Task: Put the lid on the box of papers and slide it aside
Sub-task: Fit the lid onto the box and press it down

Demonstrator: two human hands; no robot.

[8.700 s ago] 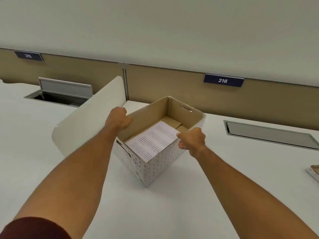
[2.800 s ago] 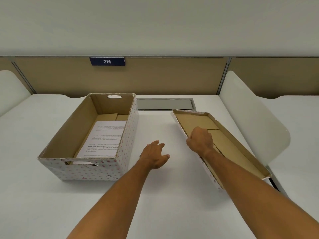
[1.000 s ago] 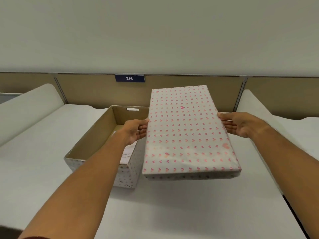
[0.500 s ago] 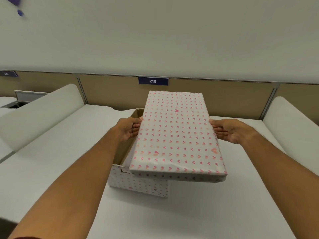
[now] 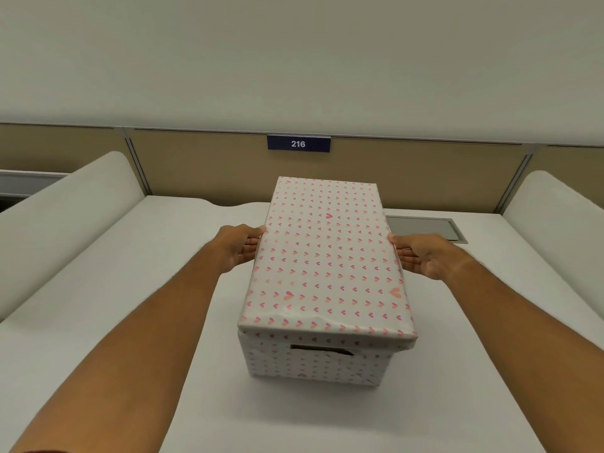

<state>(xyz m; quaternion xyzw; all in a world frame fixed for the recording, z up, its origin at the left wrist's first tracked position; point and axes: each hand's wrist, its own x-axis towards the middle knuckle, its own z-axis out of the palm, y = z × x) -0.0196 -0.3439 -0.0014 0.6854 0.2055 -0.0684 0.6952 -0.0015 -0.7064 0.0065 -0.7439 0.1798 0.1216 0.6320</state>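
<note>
The lid (image 5: pixel 327 256), white with small pink hearts, lies on top of the matching box (image 5: pixel 310 364) in the middle of the white desk. It covers the whole opening, so the papers are hidden. The lid's near right corner juts slightly past the box wall. A handle slot shows in the box's near face. My left hand (image 5: pixel 240 246) presses the lid's left edge. Against the right edge sits my right hand (image 5: pixel 421 258). Both grip the lid from the sides.
White curved dividers stand at the left (image 5: pixel 65 217) and right (image 5: pixel 555 220) of the desk (image 5: pixel 130 305). A tan partition with a sign 216 (image 5: pixel 298 143) closes the back. A grey cable hatch (image 5: pixel 425 227) lies flat behind the box at right.
The lid, held tilted over the box's right side before, has moved left and down and now rests over the box. The papers and the box's inside are covered.
</note>
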